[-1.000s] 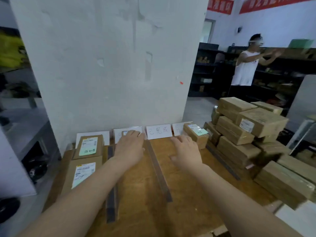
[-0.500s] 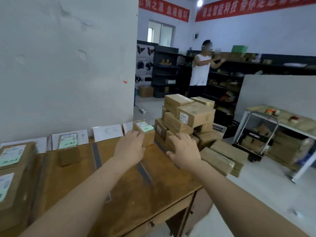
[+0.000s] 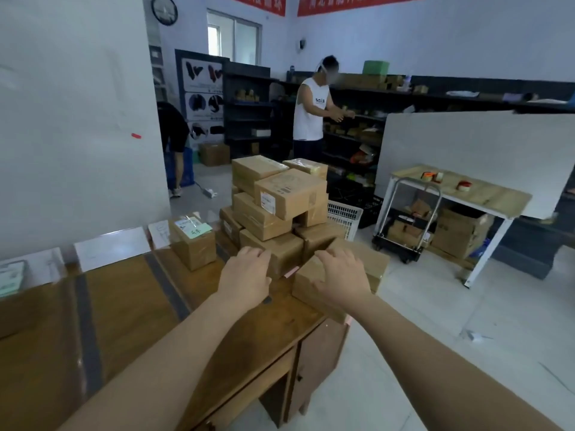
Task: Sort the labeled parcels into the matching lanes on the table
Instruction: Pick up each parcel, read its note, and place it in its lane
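A pile of brown cardboard parcels (image 3: 280, 206) rises at the right end of the wooden table (image 3: 130, 306). My left hand (image 3: 245, 278) hovers with spread fingers over a low parcel (image 3: 284, 251) at the pile's front. My right hand (image 3: 340, 275) rests, fingers apart, on top of the nearest flat parcel (image 3: 303, 286) at the table's right edge. Neither hand grips anything. One parcel with a green label (image 3: 193, 241) stands in the rightmost lane. Dark tape strips (image 3: 166, 286) divide the lanes, and white lane cards (image 3: 112, 247) lean on the wall.
Another labeled parcel (image 3: 11, 275) shows at the far left edge. A white basket (image 3: 343, 216), a trolley (image 3: 404, 231) and a white side table (image 3: 460, 188) stand on the floor to the right. Two people work near dark shelves (image 3: 249, 110) behind.
My view swung right from the lanes toward the parcel pile. Both hands moved right from the lane cards and now reach the front parcels of the pile.
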`<control>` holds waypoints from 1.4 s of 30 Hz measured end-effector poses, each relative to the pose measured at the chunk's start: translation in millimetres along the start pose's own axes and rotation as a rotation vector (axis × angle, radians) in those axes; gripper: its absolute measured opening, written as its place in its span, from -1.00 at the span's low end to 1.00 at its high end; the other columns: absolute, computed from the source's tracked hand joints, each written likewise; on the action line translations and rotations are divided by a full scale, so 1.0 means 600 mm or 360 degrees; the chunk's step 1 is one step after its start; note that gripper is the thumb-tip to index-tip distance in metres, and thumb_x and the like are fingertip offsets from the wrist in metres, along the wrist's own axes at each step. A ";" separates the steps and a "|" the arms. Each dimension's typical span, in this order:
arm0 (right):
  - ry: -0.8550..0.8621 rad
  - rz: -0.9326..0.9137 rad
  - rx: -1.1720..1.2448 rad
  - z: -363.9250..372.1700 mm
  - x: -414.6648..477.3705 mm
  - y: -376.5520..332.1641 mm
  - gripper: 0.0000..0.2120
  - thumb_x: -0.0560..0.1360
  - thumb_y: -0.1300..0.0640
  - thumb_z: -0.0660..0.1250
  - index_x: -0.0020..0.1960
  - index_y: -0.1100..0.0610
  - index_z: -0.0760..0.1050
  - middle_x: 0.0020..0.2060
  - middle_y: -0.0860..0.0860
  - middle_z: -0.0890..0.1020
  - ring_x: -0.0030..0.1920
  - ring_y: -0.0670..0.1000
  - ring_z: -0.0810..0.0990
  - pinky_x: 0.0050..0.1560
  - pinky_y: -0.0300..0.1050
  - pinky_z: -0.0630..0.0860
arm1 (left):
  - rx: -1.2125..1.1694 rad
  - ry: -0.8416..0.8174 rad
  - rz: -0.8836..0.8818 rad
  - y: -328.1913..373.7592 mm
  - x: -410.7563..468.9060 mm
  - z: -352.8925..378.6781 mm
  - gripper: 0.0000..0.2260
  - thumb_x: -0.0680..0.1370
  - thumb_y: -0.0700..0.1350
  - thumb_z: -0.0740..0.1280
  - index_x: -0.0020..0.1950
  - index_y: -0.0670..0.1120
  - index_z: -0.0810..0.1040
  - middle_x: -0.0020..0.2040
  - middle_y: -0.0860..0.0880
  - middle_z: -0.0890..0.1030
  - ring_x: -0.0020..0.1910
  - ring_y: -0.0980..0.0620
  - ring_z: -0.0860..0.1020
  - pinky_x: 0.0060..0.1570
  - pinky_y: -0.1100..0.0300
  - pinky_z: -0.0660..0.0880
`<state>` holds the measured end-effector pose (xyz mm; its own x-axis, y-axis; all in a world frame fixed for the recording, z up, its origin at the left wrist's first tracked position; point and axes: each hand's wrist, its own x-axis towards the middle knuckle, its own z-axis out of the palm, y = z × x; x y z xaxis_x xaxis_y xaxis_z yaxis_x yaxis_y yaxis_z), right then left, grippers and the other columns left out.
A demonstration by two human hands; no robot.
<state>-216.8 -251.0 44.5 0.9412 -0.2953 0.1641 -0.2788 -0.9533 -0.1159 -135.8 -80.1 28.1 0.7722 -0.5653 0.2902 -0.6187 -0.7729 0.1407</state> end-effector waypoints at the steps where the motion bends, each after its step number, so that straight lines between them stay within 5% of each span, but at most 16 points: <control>1: -0.0013 0.0023 -0.0002 0.006 0.008 0.015 -0.48 0.54 -0.04 0.30 0.47 -0.04 0.30 0.41 0.03 0.38 0.43 0.10 0.29 0.43 0.07 0.23 | -0.0011 -0.0003 0.0016 0.008 0.014 0.012 -0.52 0.58 -0.01 0.31 0.47 -0.06 0.32 0.41 -0.03 0.42 0.41 -0.02 0.32 0.33 0.06 0.37; 13: -0.0412 0.0275 -0.0022 0.101 0.126 0.154 -0.41 0.51 -0.10 0.31 0.49 -0.02 0.26 0.47 0.05 0.30 0.45 0.13 0.27 0.47 0.12 0.22 | -0.0115 -0.0278 0.0158 0.039 0.194 0.167 -0.53 0.58 0.00 0.31 0.47 -0.04 0.33 0.36 -0.03 0.46 0.35 -0.02 0.40 0.26 0.08 0.42; 17: -0.0594 0.0309 -0.0012 0.141 0.149 0.184 -0.25 0.44 -0.23 0.39 0.51 0.01 0.21 0.52 0.09 0.21 0.52 0.14 0.16 0.50 0.14 0.16 | -0.0132 -0.0447 0.0177 0.038 0.232 0.222 -0.55 0.58 0.00 0.31 0.45 -0.02 0.34 0.36 -0.02 0.45 0.35 -0.03 0.38 0.27 0.06 0.41; 20: -0.0703 0.0337 -0.0003 0.169 0.163 0.206 -0.15 0.36 -0.28 0.44 0.50 0.01 0.19 0.57 0.12 0.09 0.56 0.17 0.06 0.52 0.18 0.10 | -0.0136 -0.0592 0.0156 0.041 0.249 0.259 -0.47 0.58 0.00 0.31 0.52 -0.02 0.24 0.44 -0.03 0.37 0.41 -0.06 0.32 0.31 0.04 0.38; 25: -0.0804 0.0292 0.0063 0.210 0.180 0.237 -0.16 0.28 -0.34 0.45 0.41 -0.03 0.21 0.49 0.13 0.16 0.49 0.19 0.14 0.43 0.22 0.24 | -0.0253 -0.0778 0.0031 0.055 0.270 0.311 -0.27 0.54 -0.01 0.38 0.58 0.01 0.03 0.57 -0.04 0.13 0.50 -0.09 0.21 0.39 -0.02 0.33; 30: -0.0818 0.0234 0.0072 0.230 0.199 0.266 -0.11 0.31 -0.33 0.45 0.48 -0.07 0.12 0.56 0.19 -0.04 0.56 0.24 -0.05 0.49 0.24 0.14 | -0.0504 -0.0927 -0.0108 0.065 0.278 0.345 -0.15 0.50 0.01 0.43 0.59 0.05 -0.07 0.49 -0.07 0.28 0.42 -0.09 0.35 0.35 -0.02 0.38; 37: -0.0690 0.0124 0.0011 0.235 0.217 0.277 -0.17 0.24 -0.34 0.43 0.38 -0.12 0.19 0.31 0.12 0.26 0.33 0.19 0.22 0.34 0.15 0.30 | -0.0751 -0.0846 -0.0231 0.061 0.276 0.349 -0.19 0.49 -0.01 0.44 0.58 0.11 0.01 0.50 -0.01 0.30 0.43 -0.03 0.33 0.40 0.01 0.32; 42: -0.0894 0.0335 0.0331 0.217 0.246 0.281 -0.01 0.09 -0.47 0.28 0.45 -0.16 0.17 0.32 0.11 0.30 0.35 0.20 0.26 0.35 0.17 0.28 | -0.1209 -0.0789 -0.0533 0.033 0.293 0.324 -0.23 0.45 0.02 0.48 0.56 0.14 0.15 0.51 0.07 0.26 0.46 0.01 0.26 0.42 0.01 0.27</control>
<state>-100.2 -446.8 -78.5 0.8426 -0.3430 -0.4152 -0.4792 -0.8294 -0.2871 15.7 -251.0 -101.8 0.7911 -0.5416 -0.2844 -0.1493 -0.6219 0.7688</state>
